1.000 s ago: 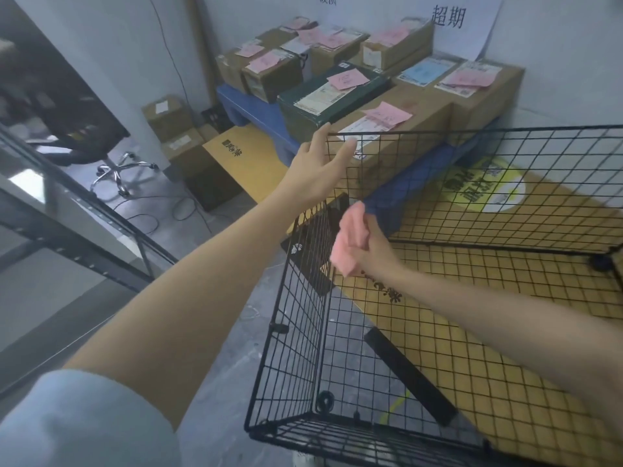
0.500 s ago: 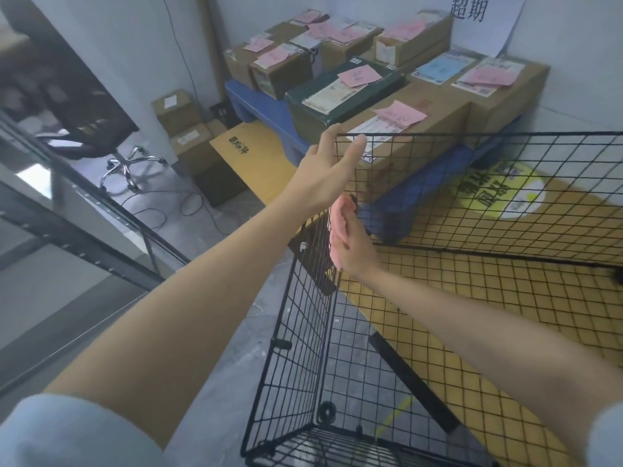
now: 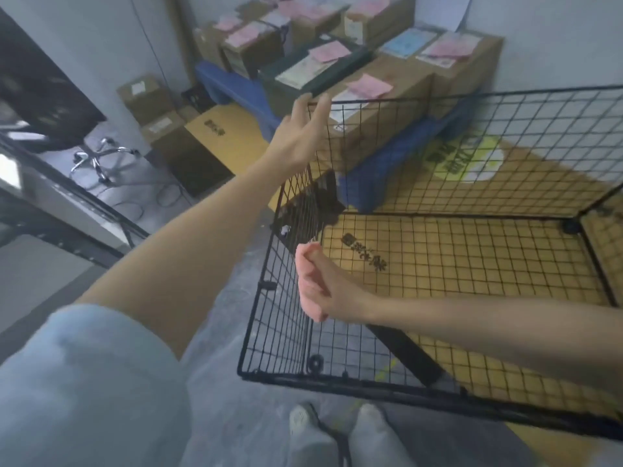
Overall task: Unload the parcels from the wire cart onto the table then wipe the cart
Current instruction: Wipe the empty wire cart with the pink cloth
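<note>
The black wire cart [image 3: 472, 96] stands in front of me with nothing inside; yellow cardboard on the floor shows through its mesh. My left hand [image 3: 296, 136] reaches to the cart's far left top corner, its fingers lying fairly straight on the rim. My right hand [image 3: 325, 281] is inside the cart and holds a pink cloth [image 3: 312, 306] against the left mesh wall, about halfway down. Several brown parcels [image 3: 377, 106] with pink and blue labels sit on the low blue table [image 3: 236, 85] behind the cart.
Cardboard boxes [image 3: 145, 96] are stacked on the floor at the left wall, next to a flat yellow carton [image 3: 222, 129]. A chair's chrome base [image 3: 101, 160] and a dark metal frame [image 3: 67, 197] are at the left. My shoes [image 3: 310, 429] stand by the cart's near edge.
My right hand has slid the pink cloth down the cart's left wall from near the top corner. My left hand stays on that corner. The view has tilted downward.
</note>
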### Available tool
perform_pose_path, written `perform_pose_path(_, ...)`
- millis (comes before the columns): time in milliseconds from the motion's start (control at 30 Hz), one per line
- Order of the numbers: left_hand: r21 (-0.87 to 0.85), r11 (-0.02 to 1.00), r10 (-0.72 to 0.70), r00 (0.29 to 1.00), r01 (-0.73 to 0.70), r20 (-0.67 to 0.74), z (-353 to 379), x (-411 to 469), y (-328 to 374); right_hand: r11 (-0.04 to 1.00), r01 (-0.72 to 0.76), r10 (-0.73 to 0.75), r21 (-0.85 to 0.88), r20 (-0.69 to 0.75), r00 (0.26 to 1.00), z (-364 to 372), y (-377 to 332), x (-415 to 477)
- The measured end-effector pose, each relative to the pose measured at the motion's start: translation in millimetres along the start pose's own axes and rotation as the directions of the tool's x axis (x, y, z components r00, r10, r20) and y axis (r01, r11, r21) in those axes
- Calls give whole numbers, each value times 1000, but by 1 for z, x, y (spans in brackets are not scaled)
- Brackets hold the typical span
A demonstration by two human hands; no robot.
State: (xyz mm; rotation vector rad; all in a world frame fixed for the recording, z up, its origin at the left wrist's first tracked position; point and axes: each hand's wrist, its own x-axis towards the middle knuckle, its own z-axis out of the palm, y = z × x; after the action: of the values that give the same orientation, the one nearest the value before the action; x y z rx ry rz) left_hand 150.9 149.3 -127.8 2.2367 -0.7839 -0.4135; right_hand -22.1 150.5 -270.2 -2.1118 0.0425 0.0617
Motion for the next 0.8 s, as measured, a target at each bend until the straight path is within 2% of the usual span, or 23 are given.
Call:
perform_pose_path(167,19,1000,-17,1000,17,7,-2,-1,1,995,1,-11,95,105,994,11,-5,-23)
perform_pose_path(233,14,1000,-25,1000,25,6,-2,-3,2,996,22,-35,84,154,988,19,-6,-29)
perform_pose_path(400,-8,1000,-17,1000,17,11,-3,-6,6,985,45,-77,167,193,978,34,-5,-41)
perform_pose_path(633,36,999,13,1000,-12,-4,-4,-5,9,963,-15,-51,271,235,971,38,-7,-43)
perform_pose_path(800,-16,999,33,999,-33,-6,-5,1,7,958,-119,46,261,272,961,21,2,-41)
